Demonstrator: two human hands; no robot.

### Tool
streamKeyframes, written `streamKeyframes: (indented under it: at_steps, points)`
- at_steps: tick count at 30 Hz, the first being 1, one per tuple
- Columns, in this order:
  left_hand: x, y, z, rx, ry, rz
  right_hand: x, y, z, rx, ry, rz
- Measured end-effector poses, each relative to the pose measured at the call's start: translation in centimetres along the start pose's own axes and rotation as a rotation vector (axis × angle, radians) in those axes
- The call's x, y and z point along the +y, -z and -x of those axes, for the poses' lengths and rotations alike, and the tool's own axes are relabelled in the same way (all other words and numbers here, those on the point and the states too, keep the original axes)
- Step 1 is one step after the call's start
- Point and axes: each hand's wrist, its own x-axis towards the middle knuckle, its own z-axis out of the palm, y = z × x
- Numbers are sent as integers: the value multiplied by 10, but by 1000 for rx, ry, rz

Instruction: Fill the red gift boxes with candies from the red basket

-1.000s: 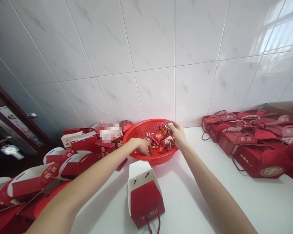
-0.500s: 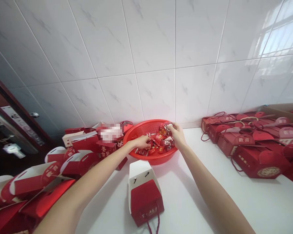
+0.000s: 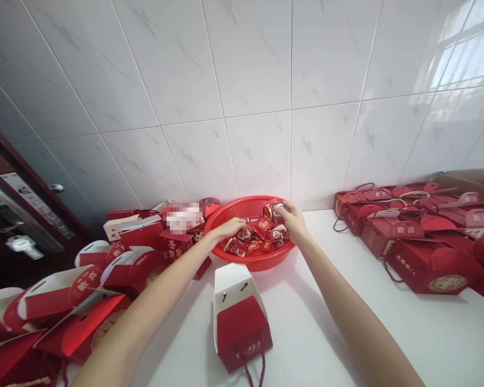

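A red plastic basket (image 3: 248, 263) stands against the wall, with several red and white wrapped candies (image 3: 262, 228) inside. Over its left side, my left hand (image 3: 230, 228) is closed, pinching a wrapped candy among the others. At the right rim my right hand (image 3: 293, 219) is closed too, its fingertips on candies with red and white wrappers. Closer to me a red gift box (image 3: 242, 325) has its white-lined lid up and a cord handle hanging at the front. What lies inside it is hidden from this angle.
Several open red boxes (image 3: 60, 290) crowd the left, by a door with keys (image 3: 24, 245). Closed boxes with cord handles (image 3: 431, 266) fill the right side of the white table (image 3: 326, 333). Behind rises a tiled wall (image 3: 258, 64); a cardboard carton (image 3: 468, 176) sits far right.
My left hand has risen a little and moved slightly up and back within the basket, now pinching a candy. My right hand has barely shifted.
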Motion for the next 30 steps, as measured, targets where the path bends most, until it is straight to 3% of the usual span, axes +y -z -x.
streamKeyframes:
  at_steps: [5, 11, 14, 19, 24, 27, 30]
  points:
    - [0, 1, 2, -9, 48, -265, 0, -1, 0, 1, 5, -39]
    - [10, -8, 6, -214, -109, -411, 1, -1, 0, 0, 13, -14]
    - [12, -14, 3, -242, -152, -458, 2, -1, -1, 5, 20, 4]
    - [14, -22, -3, -248, -200, -454, 1, -1, -1, -4, 23, 2]
    - [18, -28, -5, -259, -240, -313, 2, 0, 0, -30, 37, 39]
    - [19, -23, -3, -201, -266, -166, 4, 1, -1, -37, 25, 11]
    - [22, -11, -6, 6, -309, 29, 6, 1, -3, -28, 14, -25]
